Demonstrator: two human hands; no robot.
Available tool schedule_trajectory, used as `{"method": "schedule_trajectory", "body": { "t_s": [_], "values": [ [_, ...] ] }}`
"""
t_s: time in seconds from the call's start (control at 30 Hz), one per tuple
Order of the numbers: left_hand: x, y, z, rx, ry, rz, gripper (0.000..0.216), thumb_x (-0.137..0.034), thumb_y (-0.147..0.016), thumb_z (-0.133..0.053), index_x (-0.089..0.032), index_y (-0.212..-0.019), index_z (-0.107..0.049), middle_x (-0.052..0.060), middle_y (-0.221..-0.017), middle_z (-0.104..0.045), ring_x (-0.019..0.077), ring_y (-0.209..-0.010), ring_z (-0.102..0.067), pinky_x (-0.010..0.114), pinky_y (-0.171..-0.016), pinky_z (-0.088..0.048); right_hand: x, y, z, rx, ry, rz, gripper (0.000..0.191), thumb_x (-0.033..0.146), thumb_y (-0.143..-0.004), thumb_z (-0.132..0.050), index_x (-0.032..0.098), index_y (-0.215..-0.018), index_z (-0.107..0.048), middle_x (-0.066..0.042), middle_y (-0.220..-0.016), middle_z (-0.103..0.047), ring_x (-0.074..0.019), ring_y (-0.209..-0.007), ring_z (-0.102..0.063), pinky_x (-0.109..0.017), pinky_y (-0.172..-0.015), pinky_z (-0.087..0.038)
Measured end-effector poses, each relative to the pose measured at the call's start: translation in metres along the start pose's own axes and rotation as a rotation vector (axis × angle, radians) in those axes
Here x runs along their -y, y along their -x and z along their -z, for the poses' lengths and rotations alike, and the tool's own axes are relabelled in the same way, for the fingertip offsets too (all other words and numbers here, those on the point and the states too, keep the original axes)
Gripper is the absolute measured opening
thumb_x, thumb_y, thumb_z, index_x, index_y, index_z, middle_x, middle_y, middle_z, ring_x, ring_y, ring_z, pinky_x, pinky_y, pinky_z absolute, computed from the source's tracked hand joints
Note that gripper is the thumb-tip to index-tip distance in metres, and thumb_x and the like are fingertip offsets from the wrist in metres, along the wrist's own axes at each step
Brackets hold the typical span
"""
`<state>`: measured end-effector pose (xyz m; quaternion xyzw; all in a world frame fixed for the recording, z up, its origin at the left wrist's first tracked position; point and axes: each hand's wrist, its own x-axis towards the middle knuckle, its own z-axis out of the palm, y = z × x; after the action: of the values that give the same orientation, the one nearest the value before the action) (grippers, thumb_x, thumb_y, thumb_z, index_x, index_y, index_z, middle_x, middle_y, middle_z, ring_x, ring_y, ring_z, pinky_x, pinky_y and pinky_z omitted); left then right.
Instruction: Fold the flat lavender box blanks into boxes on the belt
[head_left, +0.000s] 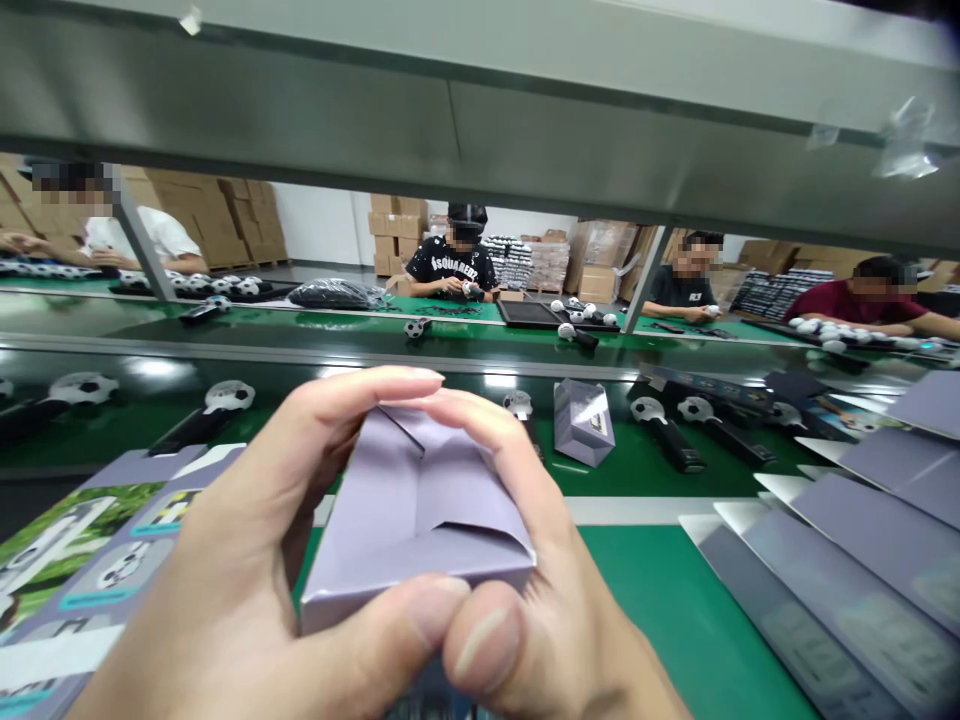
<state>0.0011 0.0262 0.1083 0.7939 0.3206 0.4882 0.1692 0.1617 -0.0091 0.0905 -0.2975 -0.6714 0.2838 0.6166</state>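
Observation:
A purple cardboard box (420,500) is held between both my hands, its folded end flaps facing me. My left hand (247,530) wraps the left side, with its fingers over the far edge and its thumb along the near edge. On the right side, my right hand (540,540) grips the same box in a mirrored way, the two thumbs touching at the front. The far sides of the box are hidden behind the fingers.
Flat purple cartons (840,540) are stacked at right; printed cartons (97,560) lie at left. Black-handled football-patterned devices (667,435) and a purple box (583,420) rest on the green conveyor. A grey shelf (450,130) hangs overhead. Several people work across the line.

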Motion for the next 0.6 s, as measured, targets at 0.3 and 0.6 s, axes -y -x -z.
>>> {"method": "schedule_trajectory", "body": {
  "t_s": [0.3,0.6],
  "values": [
    [-0.017,0.000,-0.003,0.001,0.151,0.136,0.055,-0.070,-0.074,-0.062,-0.045,-0.121,-0.051,-0.006,-0.131,-0.060,0.0285,-0.122,-0.059,0.018,-0.064,-0.060,0.007,0.001,0.007,-0.024,0.063,-0.020,0.039,0.052,-0.066,-0.081,0.029,-0.094,-0.067,0.000,-0.118,-0.061,-0.0193,-0.116,-0.061,-0.031,-0.098,-0.052],
    [-0.028,0.000,0.001,0.041,0.262,0.172,0.051,-0.060,-0.073,-0.063,-0.044,-0.121,-0.053,-0.005,-0.135,-0.056,0.0346,-0.131,-0.050,0.022,-0.066,-0.060,0.004,0.003,0.010,0.044,0.286,0.071,0.056,0.054,-0.071,-0.077,0.039,-0.121,-0.057,0.002,-0.137,-0.054,-0.0230,-0.140,-0.040,-0.041,-0.113,-0.040]
  ]
}}
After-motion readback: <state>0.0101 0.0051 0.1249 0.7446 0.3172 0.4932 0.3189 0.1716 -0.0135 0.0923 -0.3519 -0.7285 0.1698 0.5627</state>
